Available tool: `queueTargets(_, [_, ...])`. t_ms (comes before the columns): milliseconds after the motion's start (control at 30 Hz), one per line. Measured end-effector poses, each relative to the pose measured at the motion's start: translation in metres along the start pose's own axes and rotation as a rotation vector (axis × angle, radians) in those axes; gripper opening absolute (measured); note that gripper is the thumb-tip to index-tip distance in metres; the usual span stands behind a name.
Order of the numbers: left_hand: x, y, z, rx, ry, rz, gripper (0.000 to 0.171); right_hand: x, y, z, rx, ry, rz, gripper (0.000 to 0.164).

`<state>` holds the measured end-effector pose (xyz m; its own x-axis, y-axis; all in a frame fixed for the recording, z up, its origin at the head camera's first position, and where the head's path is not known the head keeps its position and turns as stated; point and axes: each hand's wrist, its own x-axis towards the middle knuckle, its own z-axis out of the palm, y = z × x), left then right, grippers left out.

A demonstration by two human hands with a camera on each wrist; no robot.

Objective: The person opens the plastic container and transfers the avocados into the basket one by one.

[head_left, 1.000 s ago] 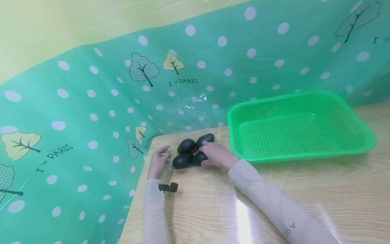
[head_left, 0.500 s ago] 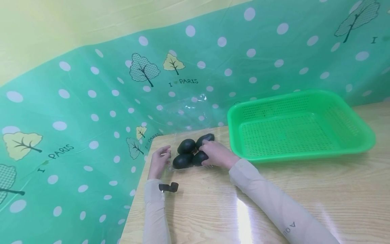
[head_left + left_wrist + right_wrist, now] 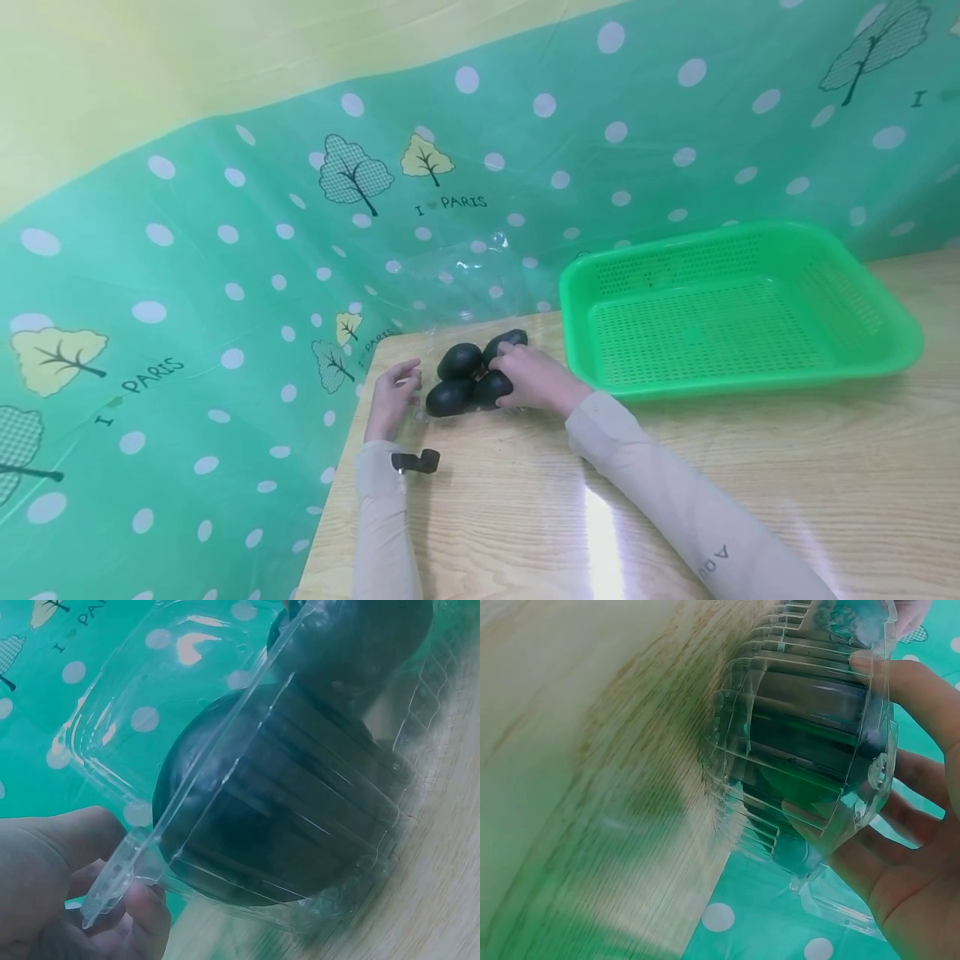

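Observation:
Several dark, glossy avocados [image 3: 459, 361] lie close together in a clear plastic clamshell container [image 3: 480, 265], its lid standing raised behind them against the cloth. At the container's left end, my left hand [image 3: 392, 402] pinches the rim's tab between thumb and fingers, as the left wrist view shows. From the right, my right hand [image 3: 536, 379] reaches over the rim, with thumb and fingers spread around the front right avocado [image 3: 489, 390]. In the right wrist view that avocado [image 3: 806, 724] shows through the ribbed wall, and one finger's tip appears through the plastic.
A large green plastic basket [image 3: 693, 385] with perforated sides stands right of the container. Behind the wooden table [image 3: 510, 492] hangs a green dotted cloth [image 3: 285, 208], which also runs along the table's left side. A black strap [image 3: 416, 461] sits on the left sleeve.

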<state>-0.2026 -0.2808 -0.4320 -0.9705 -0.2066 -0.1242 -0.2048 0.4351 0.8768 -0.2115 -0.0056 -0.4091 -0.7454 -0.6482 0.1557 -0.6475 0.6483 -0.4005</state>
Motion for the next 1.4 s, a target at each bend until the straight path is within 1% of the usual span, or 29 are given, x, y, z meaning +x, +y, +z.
queueTargets(267, [0.0, 0.0, 0.001, -0.008, 0.003, 0.001, 0.04, -0.002, 0.001, 0.0, 0.024, 0.007, -0.016, 0.051])
queueTargets(567, [0.0, -0.003, 0.001, -0.029, 0.025, 0.018, 0.038, -0.004, -0.003, -0.005, 0.023, 0.043, -0.041, 0.052])
queueTargets(1000, [-0.001, 0.0, 0.002, -0.009, 0.028, 0.031, 0.038, -0.01, -0.012, -0.018, 0.032, 0.049, -0.003, 0.057])
queueTargets(1400, [0.0, 0.0, 0.003, 0.002, 0.03, 0.04, 0.038, -0.018, -0.012, -0.031, 0.077, 0.081, 0.004, 0.054])
